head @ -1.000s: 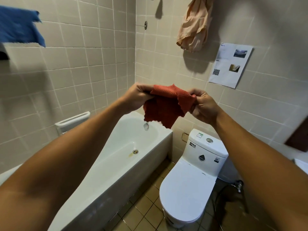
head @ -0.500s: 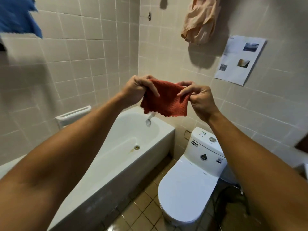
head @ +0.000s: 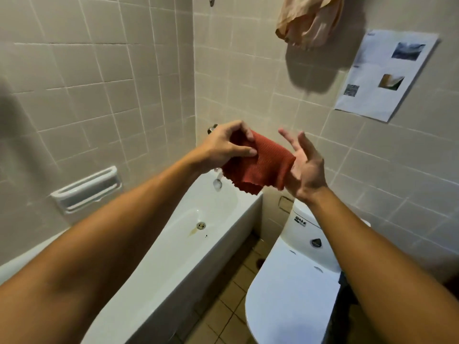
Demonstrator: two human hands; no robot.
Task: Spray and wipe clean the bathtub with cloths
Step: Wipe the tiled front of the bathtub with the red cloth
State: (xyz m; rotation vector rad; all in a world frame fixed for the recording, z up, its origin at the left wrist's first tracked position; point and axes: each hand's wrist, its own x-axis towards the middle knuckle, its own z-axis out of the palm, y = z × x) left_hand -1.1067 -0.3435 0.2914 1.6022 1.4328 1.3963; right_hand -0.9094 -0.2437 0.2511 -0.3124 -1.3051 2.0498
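The bathtub (head: 173,244) is down low on the left, nobody touching it. The left hand (head: 223,147), arm stretched out above the tub's far end, pinches the red cloth (head: 260,167) by its top corner. A moment back both hands gripped it. Now the right hand (head: 306,167) has let go, fingers spread, palm against the cloth's edge. I'd guess it's a refold before wiping.

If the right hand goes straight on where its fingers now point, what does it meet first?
Probably the tiled wall: the open right hand points up and forward, past the red cloth. Depth is unclear.
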